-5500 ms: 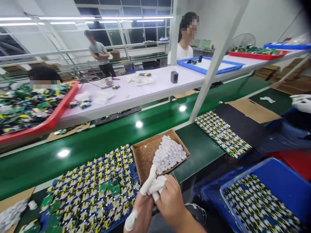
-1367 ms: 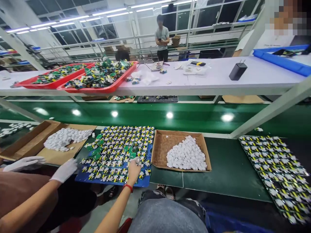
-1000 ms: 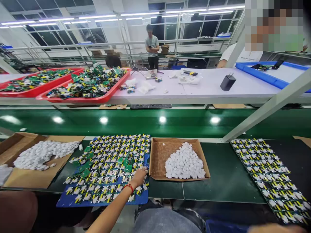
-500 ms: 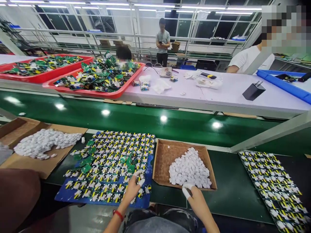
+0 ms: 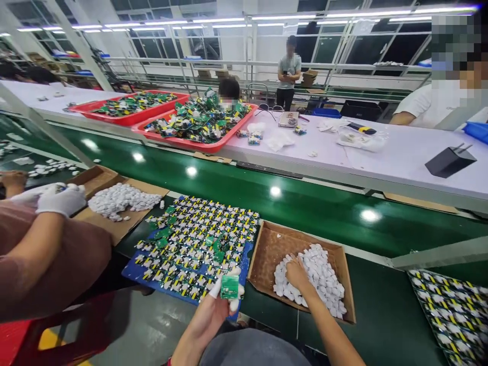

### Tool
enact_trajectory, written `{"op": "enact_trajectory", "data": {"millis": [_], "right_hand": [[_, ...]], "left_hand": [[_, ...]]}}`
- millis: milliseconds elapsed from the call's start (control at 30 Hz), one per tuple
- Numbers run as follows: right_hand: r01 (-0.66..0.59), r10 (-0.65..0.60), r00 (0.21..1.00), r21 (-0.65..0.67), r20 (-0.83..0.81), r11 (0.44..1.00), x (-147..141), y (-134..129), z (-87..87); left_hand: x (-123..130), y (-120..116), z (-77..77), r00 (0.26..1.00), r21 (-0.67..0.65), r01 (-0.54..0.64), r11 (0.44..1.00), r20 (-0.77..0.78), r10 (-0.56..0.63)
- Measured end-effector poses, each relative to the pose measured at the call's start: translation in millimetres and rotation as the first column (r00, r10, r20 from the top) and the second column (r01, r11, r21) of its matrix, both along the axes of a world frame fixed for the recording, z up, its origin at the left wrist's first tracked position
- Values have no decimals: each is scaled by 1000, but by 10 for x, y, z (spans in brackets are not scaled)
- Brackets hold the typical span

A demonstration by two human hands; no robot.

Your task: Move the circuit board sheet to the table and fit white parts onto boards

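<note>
My left hand point(image 5: 217, 305), with white coverings on its fingertips, is closed on a small green circuit board point(image 5: 230, 287), its green face towards me. It hangs over the near right corner of a blue tray point(image 5: 137, 274) covered with rows of circuit boards point(image 5: 213, 223) bearing yellow and white parts. Several of those lie green side up on top. My right hand point(image 5: 299, 274) dips into a heap of small white pieces point(image 5: 324, 274) in a shallow cardboard box point(image 5: 267, 244). Its fingers look bunched together; their tips blend into the heap, so what they hold is hidden.
Another tray of boards point(image 5: 453, 310) lies at the right. At left, a co-worker's gloved hand point(image 5: 63, 199) is beside white pieces point(image 5: 122, 198) on cardboard. Red bins point(image 5: 213, 147) full of boards and a black plug adapter point(image 5: 450, 161) stand on the raised shelf.
My left hand has lifted a circuit board from the near right of the tray and turned it green side up. My right hand has moved from the box's front edge into the heap. The view has swung left.
</note>
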State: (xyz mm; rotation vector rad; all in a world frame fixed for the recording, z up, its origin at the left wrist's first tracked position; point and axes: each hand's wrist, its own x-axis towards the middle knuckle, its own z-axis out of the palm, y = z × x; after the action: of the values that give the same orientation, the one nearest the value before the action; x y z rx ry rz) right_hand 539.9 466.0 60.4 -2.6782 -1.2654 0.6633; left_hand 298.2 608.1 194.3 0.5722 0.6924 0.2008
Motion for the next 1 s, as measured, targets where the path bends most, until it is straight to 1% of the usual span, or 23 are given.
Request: {"op": "enact_trajectory", "data": {"millis": [67,100,167,233,300,367,400,467,500,533,567,667,733,800,833,900,1000], "right_hand": [[-36,37,999,-30,26,999,13,-42,-21],[-48,50,998,-42,37,998,18,-58,-29],[-69,73,996,-59,57,996,29,-73,-48],[-86,91,993,-74,72,994,48,-60,-77],[-97,105,991,-92,81,991,76,-26,-113],[-109,118,990,-111,81,988,108,13,-147],[-118,127,989,-118,78,986,124,30,-159],[-140,150,986,-126,70,982,151,53,-173],[-152,161,985,-126,67,980,161,56,-176],[-163,172,983,-124,66,979,169,56,-177],[-172,181,981,-120,65,978,175,51,-177],[-193,200,977,-106,68,976,183,29,-191],[-198,206,976,-102,75,975,176,17,-213],[-200,209,974,-102,87,974,156,8,-240],[-200,209,973,-102,95,975,140,3,-252],[-196,207,972,-97,113,976,98,-14,-271],[-183,193,971,-80,144,980,33,-60,-282]], "left_hand": [[78,-74,229,999,-38,24,999,46,-22],[106,-108,313,998,-41,22,999,65,-19],[138,-163,415,997,1,-7,1000,81,6],[147,-191,445,997,126,-52,991,59,45],[143,-190,442,998,305,-51,951,-12,57],[134,-173,444,992,480,13,877,-113,47],[131,-163,453,985,547,47,836,-165,52],[129,-151,489,968,628,80,774,-235,90],[131,-151,511,961,646,70,760,-247,121],[133,-154,533,956,646,56,761,-255,146],[135,-161,553,952,628,42,777,-260,159],[128,-195,580,951,505,-45,862,-243,192],[108,-219,578,954,381,-130,915,-204,220],[83,-236,577,957,243,-203,948,-154,245],[71,-244,580,958,177,-230,957,-132,254],[52,-258,596,953,57,-282,958,-99,287],[32,-284,631,923,-58,-373,926,-119,365]]}}
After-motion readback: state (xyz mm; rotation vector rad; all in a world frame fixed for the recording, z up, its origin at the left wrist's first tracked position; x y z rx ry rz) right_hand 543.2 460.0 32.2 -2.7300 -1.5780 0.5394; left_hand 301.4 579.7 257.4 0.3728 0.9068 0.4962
